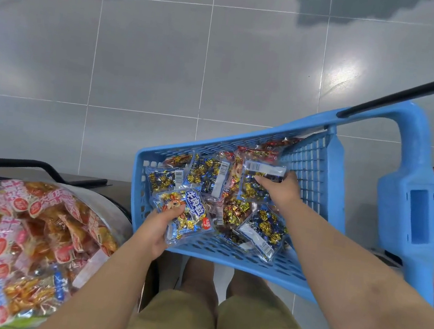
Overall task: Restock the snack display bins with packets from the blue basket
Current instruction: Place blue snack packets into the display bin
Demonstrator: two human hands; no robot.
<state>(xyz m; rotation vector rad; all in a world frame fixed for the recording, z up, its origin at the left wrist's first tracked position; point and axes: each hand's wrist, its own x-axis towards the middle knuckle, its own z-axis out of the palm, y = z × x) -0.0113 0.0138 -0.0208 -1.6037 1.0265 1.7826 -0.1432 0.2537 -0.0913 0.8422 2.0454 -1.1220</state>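
Your left hand (157, 232) is pinching a blue packet (186, 215) at the basket (200, 247) near rim, and your right hand (279, 189) has its fingers curled on another packet (259, 181) deeper in the pile. These look light, crinkly and slippery, so I'd grab by the sealed edges. The bins (25, 223) sit to your left.

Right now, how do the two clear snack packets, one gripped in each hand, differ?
The left hand grips a clear blue-labelled snack packet, printed front up, at the blue plastic basket's near-left corner. The right hand grips a clear barcode-strip packet, back up, farther in over the pile. Both hold gold-and-blue wrapped pieces.
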